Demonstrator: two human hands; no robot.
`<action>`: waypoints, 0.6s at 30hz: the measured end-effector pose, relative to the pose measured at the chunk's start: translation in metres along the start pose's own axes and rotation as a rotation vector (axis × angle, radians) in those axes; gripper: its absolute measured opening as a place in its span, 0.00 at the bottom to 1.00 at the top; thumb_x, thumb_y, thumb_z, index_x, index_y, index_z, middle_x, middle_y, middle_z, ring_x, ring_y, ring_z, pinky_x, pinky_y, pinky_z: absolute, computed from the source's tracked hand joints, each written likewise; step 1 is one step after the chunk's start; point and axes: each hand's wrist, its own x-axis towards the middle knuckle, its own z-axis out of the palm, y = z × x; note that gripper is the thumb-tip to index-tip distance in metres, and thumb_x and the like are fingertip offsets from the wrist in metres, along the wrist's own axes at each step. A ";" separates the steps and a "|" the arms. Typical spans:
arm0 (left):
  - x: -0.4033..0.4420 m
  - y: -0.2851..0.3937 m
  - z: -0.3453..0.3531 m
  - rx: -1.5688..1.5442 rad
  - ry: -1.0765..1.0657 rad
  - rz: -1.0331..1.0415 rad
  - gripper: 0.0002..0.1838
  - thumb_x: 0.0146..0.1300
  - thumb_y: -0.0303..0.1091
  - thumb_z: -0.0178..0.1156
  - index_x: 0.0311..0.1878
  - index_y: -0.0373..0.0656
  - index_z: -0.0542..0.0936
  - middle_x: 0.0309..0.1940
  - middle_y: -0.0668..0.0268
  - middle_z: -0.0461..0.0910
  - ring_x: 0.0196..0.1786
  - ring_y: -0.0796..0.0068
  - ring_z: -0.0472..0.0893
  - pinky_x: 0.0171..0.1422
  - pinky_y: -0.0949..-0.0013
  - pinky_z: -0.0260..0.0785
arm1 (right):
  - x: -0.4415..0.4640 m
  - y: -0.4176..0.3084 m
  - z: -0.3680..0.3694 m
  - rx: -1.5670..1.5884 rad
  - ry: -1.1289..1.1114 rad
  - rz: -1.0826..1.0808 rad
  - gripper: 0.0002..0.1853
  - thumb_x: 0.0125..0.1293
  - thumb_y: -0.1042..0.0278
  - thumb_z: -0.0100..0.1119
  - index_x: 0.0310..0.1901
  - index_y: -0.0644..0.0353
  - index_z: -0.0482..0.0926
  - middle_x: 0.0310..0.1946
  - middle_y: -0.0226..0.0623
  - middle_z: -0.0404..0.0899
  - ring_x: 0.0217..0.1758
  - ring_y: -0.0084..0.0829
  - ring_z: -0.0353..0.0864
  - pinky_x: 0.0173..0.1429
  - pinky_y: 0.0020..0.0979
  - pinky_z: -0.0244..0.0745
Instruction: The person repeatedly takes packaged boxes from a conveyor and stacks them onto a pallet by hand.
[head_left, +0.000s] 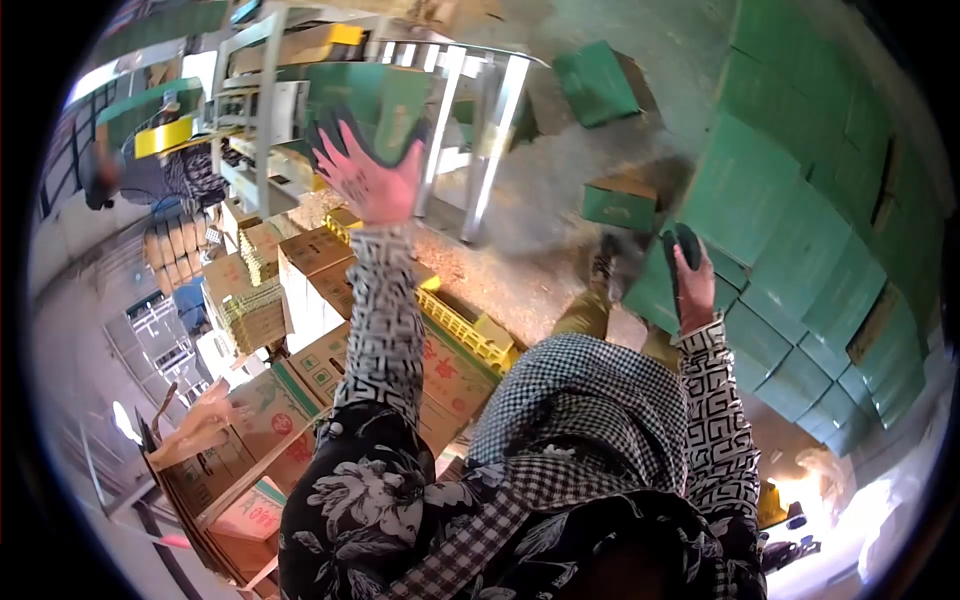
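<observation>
My left hand (370, 178) is raised with its fingers spread, in a pink glove with dark fingertips. Nothing shows in its grasp. Behind it in the picture is a green carton (395, 100) beside a metal rail frame (475, 150); whether the hand touches either I cannot tell. My right hand (692, 275), gloved the same way, has its thumb apart from its fingers. It is at the near edge of a tall stack of green cartons (790, 250), touching or very close to it, and I see nothing held.
Two green cartons, a larger one (597, 84) and a smaller one (618, 203), lie on the concrete floor. Brown printed cartons (320, 375) and a yellow crate (465, 330) stand at my left. A blurred person (190, 175) is at the far left.
</observation>
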 end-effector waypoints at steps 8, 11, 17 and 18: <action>-0.069 0.002 -0.044 -0.292 -0.734 -0.015 0.43 0.44 0.46 0.67 0.62 0.40 0.62 0.67 0.51 0.50 0.68 0.41 0.46 0.68 0.44 0.45 | -0.018 -0.057 0.141 0.377 -0.051 0.091 0.33 0.63 0.69 0.54 0.67 0.52 0.50 0.53 0.37 0.68 0.52 0.26 0.70 0.54 0.23 0.66; -0.121 -0.019 -0.078 -1.325 -0.370 -0.242 0.32 0.43 0.28 0.65 0.55 0.35 0.68 0.48 0.54 0.75 0.51 0.64 0.75 0.58 0.64 0.64 | -0.029 -0.067 0.137 0.312 -0.176 0.165 0.36 0.64 0.69 0.53 0.68 0.47 0.45 0.56 0.39 0.64 0.54 0.27 0.68 0.55 0.25 0.66; -0.054 -0.141 -0.027 -1.136 0.063 -1.431 0.28 0.59 0.53 0.56 0.50 0.37 0.72 0.38 0.59 0.76 0.35 0.68 0.76 0.42 0.69 0.69 | -0.014 -0.046 0.194 0.262 -0.174 -0.086 0.44 0.55 0.84 0.56 0.68 0.54 0.40 0.65 0.53 0.46 0.67 0.38 0.52 0.64 0.33 0.59; -0.049 -0.148 -0.009 -1.355 -0.108 -1.430 0.29 0.60 0.57 0.52 0.51 0.39 0.70 0.41 0.62 0.75 0.40 0.68 0.74 0.46 0.67 0.68 | -0.013 -0.058 0.212 0.397 -0.165 -0.135 0.43 0.53 0.82 0.59 0.67 0.59 0.43 0.65 0.54 0.46 0.67 0.38 0.52 0.64 0.33 0.59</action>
